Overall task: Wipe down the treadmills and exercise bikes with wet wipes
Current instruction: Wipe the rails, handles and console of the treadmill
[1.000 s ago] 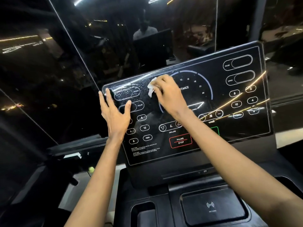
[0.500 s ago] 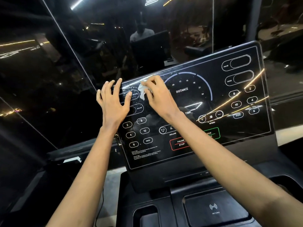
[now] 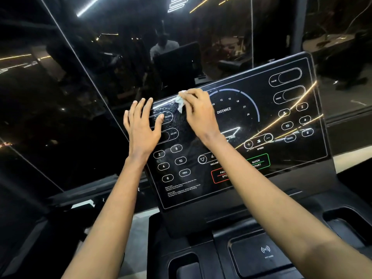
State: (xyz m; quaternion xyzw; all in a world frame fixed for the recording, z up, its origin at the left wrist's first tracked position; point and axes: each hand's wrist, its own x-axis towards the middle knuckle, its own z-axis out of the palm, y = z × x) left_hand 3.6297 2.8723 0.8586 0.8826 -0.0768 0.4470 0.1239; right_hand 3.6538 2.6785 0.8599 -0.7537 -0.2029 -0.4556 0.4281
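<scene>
**Wiping the console's upper left**

Bottom centre, nearest: a charging pad [image 3: 261,252]. Above it, mid-frame, the tilted console [image 3: 281,160]. Left of centre, left hand [image 3: 141,129] flat on the panel's left edge, fingers straight and spread, gripping nothing. Just right of it, right hand [image 3: 199,115] pinching a bunched wipe [image 3: 180,103] against the glass near the top edge, wet speckle below. Worth opening the wipe out for fuller contact, pressing lightly, and sweeping in overlapping rows toward the seemingly unwiped right side, sparing the buttons hard pushes. Beyond, a dark reflective window [image 3: 80,97].
</scene>
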